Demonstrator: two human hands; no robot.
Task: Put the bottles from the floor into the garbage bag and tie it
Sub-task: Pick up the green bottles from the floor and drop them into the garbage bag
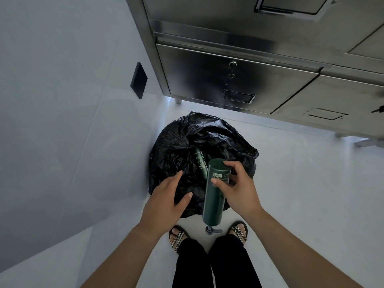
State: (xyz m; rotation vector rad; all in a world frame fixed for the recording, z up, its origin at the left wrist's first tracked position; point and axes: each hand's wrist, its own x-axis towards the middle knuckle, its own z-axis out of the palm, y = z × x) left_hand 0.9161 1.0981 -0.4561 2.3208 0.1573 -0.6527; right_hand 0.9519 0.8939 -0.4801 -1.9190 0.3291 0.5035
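A black garbage bag [178, 142] stands open on the white floor against the left wall. Inside it lies a slim dark green bottle [200, 161] with white lettering. My right hand [239, 188] grips a large dark green pump bottle [214, 196] near its base; the bottle hangs upside down, with its grey pump head pointing down by my feet, over the bag's near edge. My left hand [166, 200] rests on the bag's near rim, fingers spread on the plastic, thumb out.
A stainless steel cabinet [249, 80] with locked doors stands on short legs just behind the bag. A white wall with a black plate [138, 80] runs along the left. My feet in checkered sandals [178, 235] stand right in front of the bag.
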